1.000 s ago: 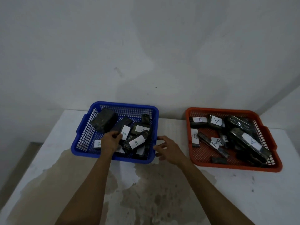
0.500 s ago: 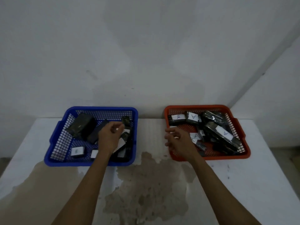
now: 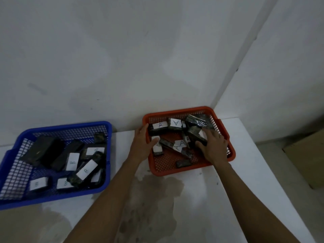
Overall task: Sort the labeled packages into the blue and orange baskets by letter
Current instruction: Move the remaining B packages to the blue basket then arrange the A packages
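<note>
Both my hands at the orange basket (image 3: 188, 170) of "A" packages

My left hand (image 3: 142, 146) curls over its left rim, thumb inside; my right hand (image 3: 213, 148) grips a dark package (image 3: 195, 135) whose label my fingers partly hide. Labels nearby read "A" (image 3: 160, 125); those in the blue basket (image 3: 105, 185) look like "B" (image 3: 86, 171), some blurred. White stained table (image 3: 245, 199), bare white walls, a cardboard box (image 3: 306, 155) cut off at right
</note>
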The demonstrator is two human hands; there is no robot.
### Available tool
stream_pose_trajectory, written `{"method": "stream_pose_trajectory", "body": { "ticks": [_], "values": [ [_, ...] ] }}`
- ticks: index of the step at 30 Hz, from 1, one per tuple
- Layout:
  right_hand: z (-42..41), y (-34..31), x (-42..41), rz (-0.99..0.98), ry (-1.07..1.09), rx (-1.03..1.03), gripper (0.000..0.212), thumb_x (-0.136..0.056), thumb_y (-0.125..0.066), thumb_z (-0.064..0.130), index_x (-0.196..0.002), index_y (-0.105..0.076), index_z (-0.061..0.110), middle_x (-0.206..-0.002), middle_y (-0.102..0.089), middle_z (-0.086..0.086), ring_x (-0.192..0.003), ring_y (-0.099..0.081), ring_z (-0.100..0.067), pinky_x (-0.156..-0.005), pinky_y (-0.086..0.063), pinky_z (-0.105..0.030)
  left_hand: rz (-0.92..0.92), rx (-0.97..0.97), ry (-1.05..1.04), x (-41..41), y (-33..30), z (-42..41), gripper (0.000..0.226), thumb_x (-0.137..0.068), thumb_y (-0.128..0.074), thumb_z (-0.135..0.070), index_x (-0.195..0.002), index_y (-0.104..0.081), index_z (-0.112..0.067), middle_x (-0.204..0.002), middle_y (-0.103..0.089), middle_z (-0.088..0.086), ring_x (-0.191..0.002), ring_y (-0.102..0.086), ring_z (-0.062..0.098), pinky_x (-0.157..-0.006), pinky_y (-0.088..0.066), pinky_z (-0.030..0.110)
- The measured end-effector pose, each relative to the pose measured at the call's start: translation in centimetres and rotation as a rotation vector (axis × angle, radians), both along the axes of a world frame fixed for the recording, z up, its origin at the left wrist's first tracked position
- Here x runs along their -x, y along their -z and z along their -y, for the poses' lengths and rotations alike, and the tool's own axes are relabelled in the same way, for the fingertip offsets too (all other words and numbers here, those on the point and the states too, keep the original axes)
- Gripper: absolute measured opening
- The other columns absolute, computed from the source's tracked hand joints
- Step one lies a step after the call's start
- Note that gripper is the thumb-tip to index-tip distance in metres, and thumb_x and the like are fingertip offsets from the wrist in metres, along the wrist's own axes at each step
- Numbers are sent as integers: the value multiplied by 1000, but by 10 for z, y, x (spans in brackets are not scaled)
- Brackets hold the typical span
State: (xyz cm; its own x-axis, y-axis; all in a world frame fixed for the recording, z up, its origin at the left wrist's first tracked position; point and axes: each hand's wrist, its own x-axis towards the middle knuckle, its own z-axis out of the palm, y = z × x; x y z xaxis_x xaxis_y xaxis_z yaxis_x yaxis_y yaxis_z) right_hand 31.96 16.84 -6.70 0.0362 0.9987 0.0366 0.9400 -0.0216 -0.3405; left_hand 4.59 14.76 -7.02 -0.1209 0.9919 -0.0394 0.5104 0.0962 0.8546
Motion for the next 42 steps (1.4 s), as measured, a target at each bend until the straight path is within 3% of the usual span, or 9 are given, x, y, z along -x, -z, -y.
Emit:
{"method": "stream_pose_trajectory", "body": {
  "ticks": [4, 9, 18, 22, 25, 31, 36, 38, 42],
  "values": [
    [-9, 7, -17, -24, -66, 41, 62, -86, -67, 41, -141, -46, 24, -141, -50, -11, -125, -46, -33, -105, -32, -50, -16, -13, -3, -7, 11, -6, 69, -89, -64, -32, -147, -31, -19, -143, -37, 9, -126, -41, 14, -101, -31, 22],
    [-7, 8, -13, -148, -323, 110, 65, -80, -70, 50, -137, -47, 30, -137, -55, -2, -123, -51, -22, -103, -41, -40, -83, -61, 8, -4, 23, -2, 69, -89, -64, -33, -147, -29, -19, -151, -27, 2, -127, -31, 2, -103, -27, 21],
    [2, 27, 45, -144, -595, 359, 70, -72, -76, 54, -133, -52, 31, -128, -59, -3, -114, -53, -22, -95, -47, -40, -109, -102, 27, -1, 18, 13, 62, -88, -64, -31, -143, -39, -20, -151, -31, 3, -137, -31, 14, -114, -29, 33],
    [-4, 19, 32, -404, -509, 429, 60, -79, -71, 53, -132, -52, 34, -129, -56, 8, -110, -55, -10, -87, -48, -24, -414, -262, 85, 0, 14, 18, 49, -86, -67, -34, -130, -55, -17, -141, -48, 6, -133, -41, 24, -113, -34, 46],
    [-13, 6, 3, -458, -415, 290, 41, -87, -64, 46, -126, -55, 34, -121, -59, 11, -97, -57, 3, -74, -44, -12, -542, -350, 276, -14, 12, 17, 42, -82, -69, -39, -120, -62, -22, -127, -61, 1, -130, -46, 24, -112, -29, 41],
    [-8, 2, -38, -371, -381, 279, 27, -90, -63, 39, -115, -64, 30, -106, -60, 19, -87, -56, 10, -70, -39, -7, -614, -138, 517, -42, 17, 3, 52, -76, -70, -51, -121, -62, -24, -119, -67, 2, -107, -61, 21, -94, -45, 36],
    [0, 8, -56, -386, -371, 278, 19, -92, -61, 33, -111, -66, 32, -101, -58, 25, -87, -57, 10, -69, -46, -6, -792, 56, 664, -55, 26, -9, 64, -74, -70, -54, -130, -56, -25, -130, -58, 4, -117, -52, 24, -95, -44, 34],
    [-1, 9, -58, -390, -376, 296, 18, -92, -61, 34, -109, -66, 31, -103, -61, 20, -90, -60, 4, -73, -48, -11, -752, 106, 659, -53, 25, -14, 63, -78, -67, -54, -132, -54, -25, -130, -57, 5, -115, -53, 23, -95, -45, 35],
    [-4, 13, -55, -382, -420, 313, 20, -92, -60, 36, -107, -68, 26, -108, -68, 8, -95, -64, -7, -83, -55, -23, -455, 36, 518, -36, 6, -23, 64, -79, -67, -53, -133, -50, -23, -122, -56, 2, -108, -54, 19, -91, -47, 34]
  ]
}}
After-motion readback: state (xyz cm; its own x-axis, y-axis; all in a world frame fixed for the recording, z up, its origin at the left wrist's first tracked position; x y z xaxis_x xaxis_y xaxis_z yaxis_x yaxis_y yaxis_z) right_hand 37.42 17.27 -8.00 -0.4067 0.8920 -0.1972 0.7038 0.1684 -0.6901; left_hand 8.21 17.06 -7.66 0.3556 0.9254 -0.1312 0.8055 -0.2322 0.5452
